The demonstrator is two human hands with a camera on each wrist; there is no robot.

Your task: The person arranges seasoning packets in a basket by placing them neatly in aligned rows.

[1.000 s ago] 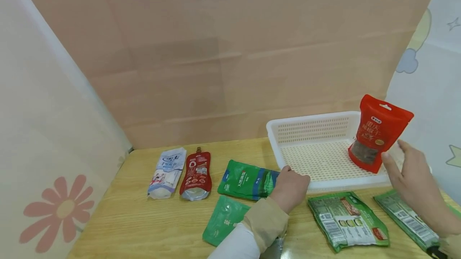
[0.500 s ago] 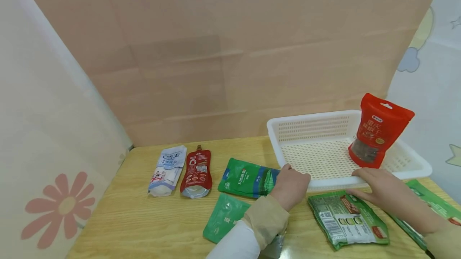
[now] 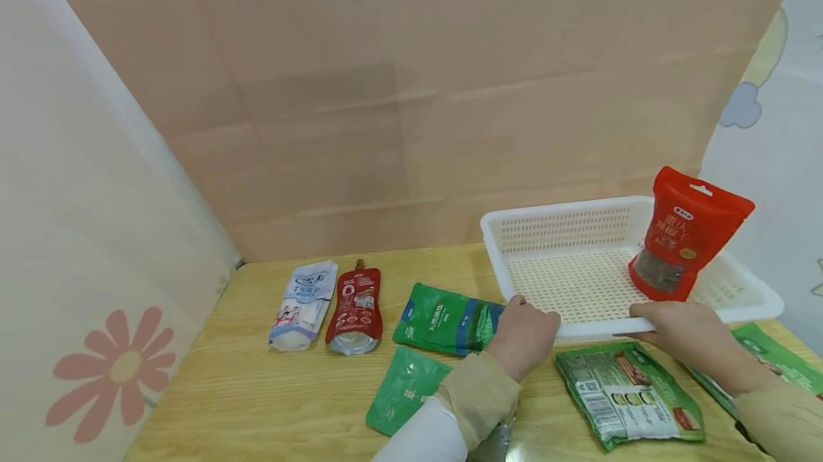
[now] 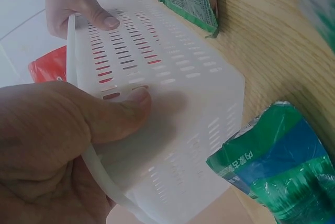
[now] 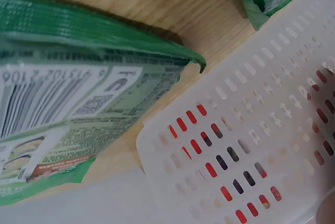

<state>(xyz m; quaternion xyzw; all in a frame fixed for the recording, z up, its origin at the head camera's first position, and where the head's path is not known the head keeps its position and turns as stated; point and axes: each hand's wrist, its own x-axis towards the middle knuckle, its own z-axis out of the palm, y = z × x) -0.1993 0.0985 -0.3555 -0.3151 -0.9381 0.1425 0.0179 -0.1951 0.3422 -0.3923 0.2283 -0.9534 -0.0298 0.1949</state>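
White plastic basket (image 3: 566, 223) is gripped at its near rim by both hands — left hand (image 3: 524, 333) with thumb pressed on the outer wall, right hand (image 3: 688, 333) with fingers curled round the edge. It rests on the table (image 3: 257, 390) — a red pouch (image 3: 691, 233) stands inside.

Light wooden table (image 3: 257, 390) with visible grain, plain tan backdrop panel (image 3: 411, 91) behind, white flower-print sheet (image 3: 83, 248) at left, pale cloud-print sheet (image 3: 765, 105) at right, soft even lighting
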